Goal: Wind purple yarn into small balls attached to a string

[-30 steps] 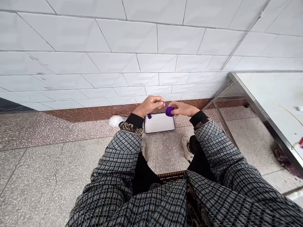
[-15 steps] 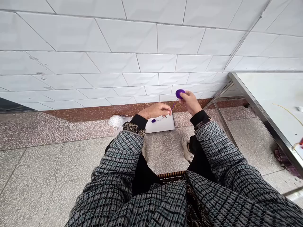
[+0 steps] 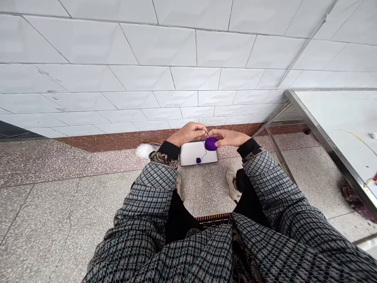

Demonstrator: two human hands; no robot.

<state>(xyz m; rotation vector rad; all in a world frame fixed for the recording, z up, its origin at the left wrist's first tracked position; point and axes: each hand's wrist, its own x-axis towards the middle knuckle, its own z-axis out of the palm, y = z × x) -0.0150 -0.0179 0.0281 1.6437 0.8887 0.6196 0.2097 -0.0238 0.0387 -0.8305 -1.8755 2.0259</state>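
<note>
In my right hand (image 3: pixel 229 138) is a ball of purple yarn (image 3: pixel 210 144), held between thumb and fingers. My left hand (image 3: pixel 190 133) is closed in a pinch on the purple strand, just to the left of the ball. From there the strand runs down to a smaller purple yarn ball (image 3: pixel 198 160) over a white, dark-edged tray or box (image 3: pixel 188 151). Whether that small ball touches the white surface I cannot tell. A bundle of white yarn (image 3: pixel 143 151) lies on the floor beside my left wrist, partly hidden by the sleeve.
A white-topped table with a metal edge (image 3: pixel 319 131) stands at the right, a yellow strand (image 3: pixel 356 136) on it. Ahead rises a white tiled wall (image 3: pixel 165 43). Dark reddish cloth (image 3: pixel 357 202) lies under the table. My shoes (image 3: pixel 232 185) rest on the speckled floor.
My right hand has come down and left with the purple ball, close to my left hand, which has risen slightly. The small purple ball now sits lower and further right.
</note>
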